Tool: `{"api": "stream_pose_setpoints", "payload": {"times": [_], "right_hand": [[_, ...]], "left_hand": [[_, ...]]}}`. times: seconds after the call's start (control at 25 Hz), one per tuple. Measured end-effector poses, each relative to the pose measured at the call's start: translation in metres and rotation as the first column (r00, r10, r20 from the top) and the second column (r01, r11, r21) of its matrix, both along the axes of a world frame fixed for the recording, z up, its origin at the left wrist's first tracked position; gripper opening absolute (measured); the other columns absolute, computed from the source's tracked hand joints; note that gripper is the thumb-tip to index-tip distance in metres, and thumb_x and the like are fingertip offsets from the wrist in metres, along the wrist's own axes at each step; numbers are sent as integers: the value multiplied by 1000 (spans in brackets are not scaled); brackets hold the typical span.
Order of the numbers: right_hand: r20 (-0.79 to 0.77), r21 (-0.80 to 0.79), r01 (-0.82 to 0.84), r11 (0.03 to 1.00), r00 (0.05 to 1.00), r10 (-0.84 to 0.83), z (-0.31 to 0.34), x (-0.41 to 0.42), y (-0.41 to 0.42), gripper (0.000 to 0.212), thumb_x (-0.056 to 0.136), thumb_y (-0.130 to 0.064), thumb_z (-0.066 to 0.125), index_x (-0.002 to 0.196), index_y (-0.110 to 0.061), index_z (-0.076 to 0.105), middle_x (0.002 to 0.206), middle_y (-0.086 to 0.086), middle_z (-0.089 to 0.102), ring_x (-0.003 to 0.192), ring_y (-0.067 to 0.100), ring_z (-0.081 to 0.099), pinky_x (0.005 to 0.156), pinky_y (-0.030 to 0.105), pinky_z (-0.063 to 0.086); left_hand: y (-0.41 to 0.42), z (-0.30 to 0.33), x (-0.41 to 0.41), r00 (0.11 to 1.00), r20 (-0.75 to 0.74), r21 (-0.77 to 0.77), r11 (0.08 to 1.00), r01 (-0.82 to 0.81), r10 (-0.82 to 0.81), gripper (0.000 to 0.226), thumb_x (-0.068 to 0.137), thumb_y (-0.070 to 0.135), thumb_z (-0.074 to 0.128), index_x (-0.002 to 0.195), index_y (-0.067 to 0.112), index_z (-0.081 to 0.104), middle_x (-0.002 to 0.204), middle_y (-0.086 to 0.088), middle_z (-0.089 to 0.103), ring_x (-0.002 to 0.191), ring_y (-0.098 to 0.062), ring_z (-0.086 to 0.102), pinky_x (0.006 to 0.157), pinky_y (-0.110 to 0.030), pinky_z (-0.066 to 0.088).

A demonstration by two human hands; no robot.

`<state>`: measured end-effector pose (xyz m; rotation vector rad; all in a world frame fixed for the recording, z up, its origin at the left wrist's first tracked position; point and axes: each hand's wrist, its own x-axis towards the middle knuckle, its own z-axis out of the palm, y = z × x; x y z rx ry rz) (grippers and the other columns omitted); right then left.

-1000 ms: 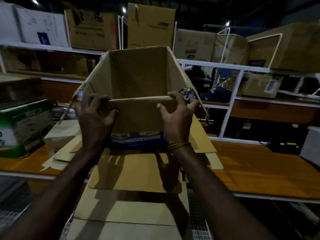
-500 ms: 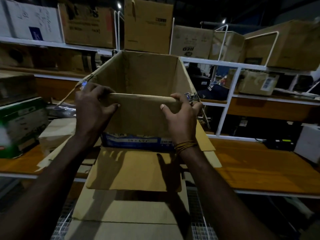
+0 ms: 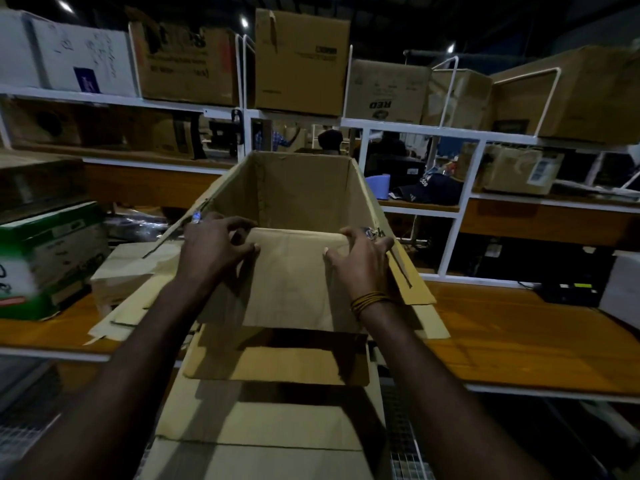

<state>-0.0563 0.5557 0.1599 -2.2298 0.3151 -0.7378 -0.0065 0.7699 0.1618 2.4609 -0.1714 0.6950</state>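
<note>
An open brown cardboard box stands in front of me on flattened cardboard sheets. Its near flap is folded over toward me. My left hand grips the left end of the flap's fold, fingers curled over its top edge. My right hand grips the right end the same way; a yellow thread band circles that wrist. The inside of the box looks bare as far as I can see.
A green-and-white carton sits at the left on the wooden bench. White metal shelving behind carries several cardboard boxes. A dark cap lies on a shelf at the right. Wire mesh flooring shows at the lower left.
The box has come lower and closer in view. Its near flap now hangs further down, covering the blue label that showed below it before. Both hands keep their grip.
</note>
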Motion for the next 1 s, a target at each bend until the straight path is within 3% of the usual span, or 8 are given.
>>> {"api": "stream_pose_setpoints", "payload": {"times": [0.28,0.44,0.68,1.0], "right_hand": [[-146,-155,-7,988,989,-16,-28,5,-1,53,88,-43,66,138,-30,52,131,13,30,117,34,49,99,38,44],[-196,-215,-8,977,980,-35,-46,9,-6,55,92,-50,58,143,-36,44,132,14,29,117,33,47,97,43,46],[-315,-342,-32,939,945,-83,-65,24,-10,52,99,-51,42,149,-38,32,136,18,30,121,34,43,100,48,43],[-450,-426,-66,902,881,-148,-90,45,-16,56,101,-52,33,153,-40,16,145,23,28,127,36,39,102,50,38]], "left_hand": [[-7,-37,22,968,-209,183,978,-99,138,52,85,62,57,134,44,51,137,-4,52,125,-33,44,97,-51,42],[-24,-48,11,938,-252,215,959,-185,237,47,96,59,41,142,48,40,154,-3,34,138,-40,27,106,-59,33],[-39,-69,25,880,-364,216,947,-239,305,48,101,57,21,145,46,35,164,0,10,144,-52,-2,110,-74,3],[-48,-102,48,884,-360,182,952,-248,299,47,100,56,22,145,48,32,165,2,2,143,-55,-4,109,-75,4]]}}
